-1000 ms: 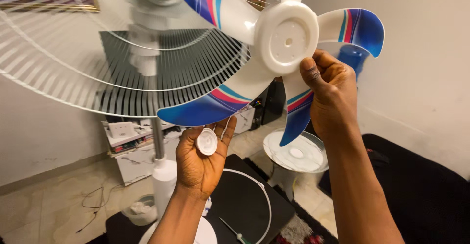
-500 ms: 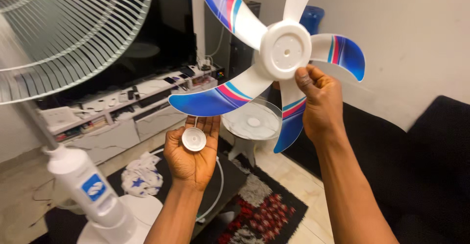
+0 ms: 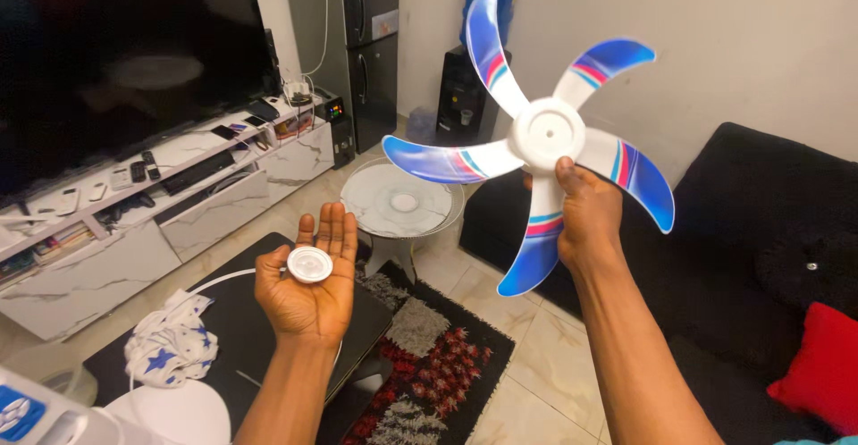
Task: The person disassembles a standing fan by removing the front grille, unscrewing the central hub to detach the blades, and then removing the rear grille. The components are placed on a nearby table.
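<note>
At the far left, one long white marble-patterned media shelf is seen under one dark flat screen, with several small dark gadgets scattered on its top. Lower down, one crumpled white cloth with blue stars is laid on one black low table, beside a thin white hoop of wire. The left hand is held palm up over this table, fingers flat and loosely extended, not clenched; one small round white plastic cap is rested on the open palm rather than gripped. Behind it, one round glass-topped side table is set on the tiled floor, and one shaggy rug in red, black and grey is spread below. Further back, one dark two-door refrigerator and one black water dispenser topped by a blue bottle are placed against the wall. To the right, the right hand is raised with its forearm angled upward, thumb pressed on the hub and fingers wrapped behind, grasping one white plastic fan blade wheel with five blue-tipped, red-striped blades; it is held in mid-air, well apart from the cap. At the right edge, one black fabric sofa is seen carrying one red cushion.
</note>
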